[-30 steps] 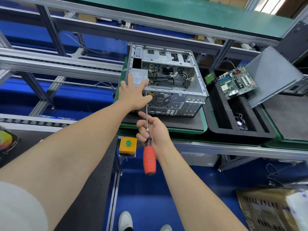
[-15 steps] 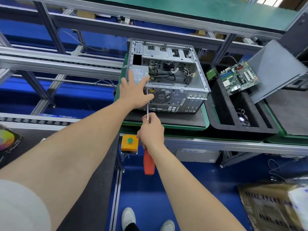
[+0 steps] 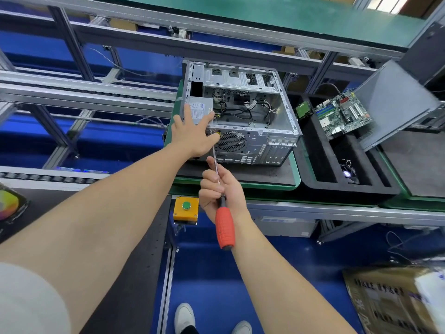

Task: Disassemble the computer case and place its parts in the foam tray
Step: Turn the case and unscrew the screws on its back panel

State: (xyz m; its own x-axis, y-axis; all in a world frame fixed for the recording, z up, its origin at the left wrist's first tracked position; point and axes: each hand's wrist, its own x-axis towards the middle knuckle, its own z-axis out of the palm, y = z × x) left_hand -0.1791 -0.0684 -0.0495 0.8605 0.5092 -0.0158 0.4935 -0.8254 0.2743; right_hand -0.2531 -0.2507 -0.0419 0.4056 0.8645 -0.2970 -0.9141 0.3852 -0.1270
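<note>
Open grey metal computer case [image 3: 277, 145] under left hand [image 3: 195, 136], fingers spread flat on silver power supply box [image 3: 201, 109]. Right hand [image 3: 232, 189] curled round red-handled screwdriver [image 3: 224, 230], tip just below left thumb.

A glossy blue floor [image 3: 207, 273] runs beneath a long workbench with a silver aluminium rail [image 3: 337, 210]. Behind it stand grey metal roller conveyor tracks [image 3: 72, 91] and a green-topped upper shelf [image 3: 240, 10]. A yellow box with a green push button [image 3: 186, 208] hangs at the bench edge. The bright patch at top right [image 3: 387, 3] may be a window.
</note>
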